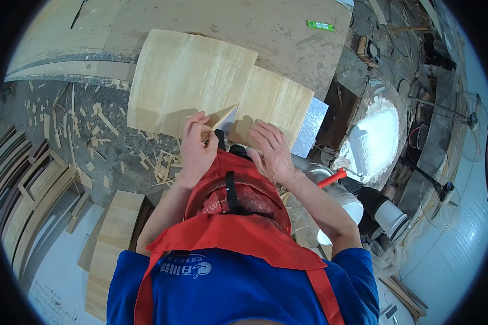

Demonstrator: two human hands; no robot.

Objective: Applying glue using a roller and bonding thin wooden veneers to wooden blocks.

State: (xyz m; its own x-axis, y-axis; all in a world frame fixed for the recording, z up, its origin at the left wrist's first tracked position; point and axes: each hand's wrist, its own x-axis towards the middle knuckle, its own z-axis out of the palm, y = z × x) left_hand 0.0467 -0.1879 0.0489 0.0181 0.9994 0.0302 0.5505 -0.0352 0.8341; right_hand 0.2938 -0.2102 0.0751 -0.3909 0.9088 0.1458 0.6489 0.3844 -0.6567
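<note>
Two light wood veneer sheets lie side by side on the workbench, a larger left sheet (192,76) and a smaller right sheet (279,100). My left hand (198,146) is closed at the near edge where they meet, its fingers pinching a raised corner of veneer. A pale grey face shows under that lifted corner (228,120). My right hand (273,149) lies with fingers stretched out over the near edge of the right sheet, holding nothing. A shiny silver-grey sheet (312,127) sticks out beneath the right sheet's right side.
The workbench (287,49) carries a green spirit level (320,25) at its far right. Wood scraps (160,165) litter the floor at left. Curved wooden pieces (35,206) stand at far left. At right are a white-coated basin (371,141), a red-handled roller (333,177) and buckets (350,206).
</note>
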